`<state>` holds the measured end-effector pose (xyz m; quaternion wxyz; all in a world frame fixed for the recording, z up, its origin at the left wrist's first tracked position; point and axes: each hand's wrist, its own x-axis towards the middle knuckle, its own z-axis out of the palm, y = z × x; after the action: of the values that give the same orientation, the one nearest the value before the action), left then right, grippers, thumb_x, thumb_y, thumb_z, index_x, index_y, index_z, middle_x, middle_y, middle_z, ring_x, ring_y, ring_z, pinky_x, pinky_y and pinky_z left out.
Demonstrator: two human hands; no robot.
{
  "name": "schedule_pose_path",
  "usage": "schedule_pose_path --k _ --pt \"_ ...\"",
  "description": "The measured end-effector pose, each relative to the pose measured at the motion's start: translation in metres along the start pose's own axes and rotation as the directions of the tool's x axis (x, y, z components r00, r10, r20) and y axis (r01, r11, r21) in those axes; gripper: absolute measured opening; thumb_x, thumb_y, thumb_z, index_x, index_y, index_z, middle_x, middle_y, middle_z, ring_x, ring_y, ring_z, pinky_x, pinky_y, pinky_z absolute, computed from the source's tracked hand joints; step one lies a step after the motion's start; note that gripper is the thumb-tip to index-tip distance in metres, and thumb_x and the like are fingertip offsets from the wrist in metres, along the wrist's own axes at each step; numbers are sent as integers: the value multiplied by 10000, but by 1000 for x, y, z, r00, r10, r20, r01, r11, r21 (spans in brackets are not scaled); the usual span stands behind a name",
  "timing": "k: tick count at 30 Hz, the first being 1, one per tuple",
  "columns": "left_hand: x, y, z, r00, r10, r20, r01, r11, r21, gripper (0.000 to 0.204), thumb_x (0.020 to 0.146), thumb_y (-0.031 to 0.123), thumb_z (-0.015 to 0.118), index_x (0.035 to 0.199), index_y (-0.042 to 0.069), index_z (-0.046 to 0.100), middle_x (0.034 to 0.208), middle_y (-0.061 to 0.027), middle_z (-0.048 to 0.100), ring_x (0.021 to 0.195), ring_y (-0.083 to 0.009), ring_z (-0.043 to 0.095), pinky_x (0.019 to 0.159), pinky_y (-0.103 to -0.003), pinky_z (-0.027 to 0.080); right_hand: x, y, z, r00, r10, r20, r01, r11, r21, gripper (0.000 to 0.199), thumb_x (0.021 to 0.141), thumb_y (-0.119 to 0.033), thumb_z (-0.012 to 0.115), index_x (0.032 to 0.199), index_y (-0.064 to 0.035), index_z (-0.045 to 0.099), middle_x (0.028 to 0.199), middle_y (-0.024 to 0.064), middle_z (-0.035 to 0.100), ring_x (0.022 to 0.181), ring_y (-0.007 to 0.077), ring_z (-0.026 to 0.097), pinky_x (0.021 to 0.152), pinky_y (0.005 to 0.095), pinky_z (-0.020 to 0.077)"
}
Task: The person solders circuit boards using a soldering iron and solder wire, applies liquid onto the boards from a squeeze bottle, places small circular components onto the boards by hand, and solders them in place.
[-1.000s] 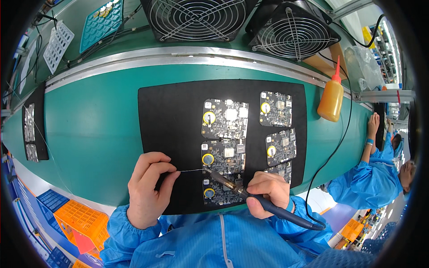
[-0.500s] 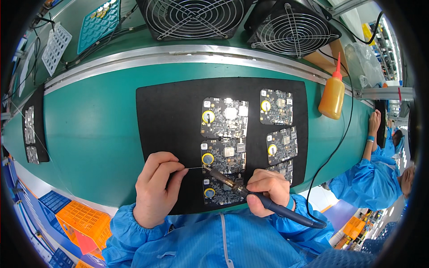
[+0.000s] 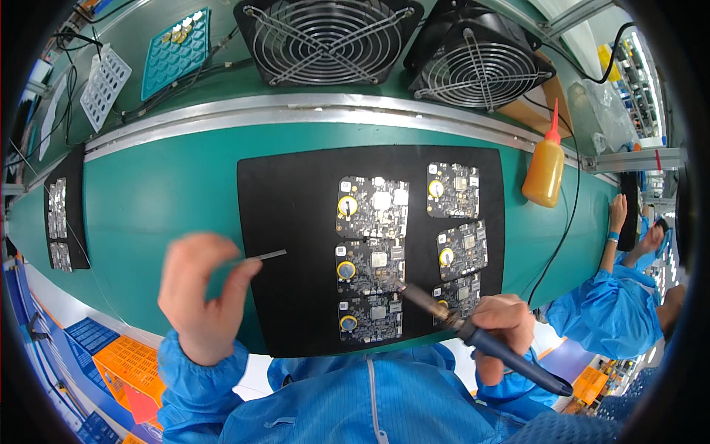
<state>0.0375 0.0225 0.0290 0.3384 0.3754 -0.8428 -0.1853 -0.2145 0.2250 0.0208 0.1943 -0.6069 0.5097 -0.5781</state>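
Note:
My left hand (image 3: pixel 198 300), blurred by motion, pinches a thin silvery solder wire (image 3: pixel 272 254) over the left part of the black mat (image 3: pixel 288 200). Gripped in my right hand (image 3: pixel 504 324) is a soldering iron (image 3: pixel 510 351) with a dark blue handle. Its tip is above the right edge of the middle circuit board (image 3: pixel 379 260); whether it touches cannot be told. That board carries a yellow-rimmed coin cell (image 3: pixel 346 270). Another board (image 3: pixel 381 207) lies behind it and one (image 3: pixel 377 318) in front. A second column of boards (image 3: pixel 462 246) lies to the right, its nearest one partly covered by the iron.
Two black fans (image 3: pixel 325 44) stand behind a metal rail (image 3: pixel 296 111). An amber bottle (image 3: pixel 543 177) with a red nozzle stands right of the mat, near a black cable (image 3: pixel 573 222). At far left are more boards (image 3: pixel 58 214). A co-worker's blue sleeve (image 3: pixel 599 303) shows at right.
My left hand has drawn back left with the wire, away from the middle board's coin cell. The soldering iron has moved right, off the coin cell area.

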Motion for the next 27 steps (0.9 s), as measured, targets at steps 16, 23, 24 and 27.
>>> schedule_pose_path --k 16,23,24,27 --pt "15 -2 52 983 1 186 46 969 -245 165 686 -61 725 786 -5 607 860 -97 564 743 -220 582 635 -298 479 54 47 22 957 290 -8 -290 957 30 122 801 -54 632 834 -15 521 647 49 521 503 85 435 454 234 317" --pt "15 -7 57 981 20 195 30 968 -249 164 707 -27 737 807 0 610 856 -94 552 727 -229 581 596 -309 488 55 58 30 963 264 46 -265 964 -4 141 789 -67 657 832 -14 533 628 46 518 451 96 434 400 252 301" --pt "16 -7 57 980 31 197 20 968 -251 163 709 -26 736 808 -2 609 854 -95 552 723 -229 581 593 -310 488 56 56 30 963 264 44 -264 964 -6 141 789 -67 657 832 -14 533 628 46 518 451 96 434 400 252 301" --pt "15 -6 59 978 19 206 34 967 -254 165 694 -41 737 791 -6 608 856 -94 556 727 -218 581 604 -302 482 57 57 31 970 242 28 -241 970 -25 145 789 -74 662 823 -15 535 616 43 510 437 92 427 389 253 291"
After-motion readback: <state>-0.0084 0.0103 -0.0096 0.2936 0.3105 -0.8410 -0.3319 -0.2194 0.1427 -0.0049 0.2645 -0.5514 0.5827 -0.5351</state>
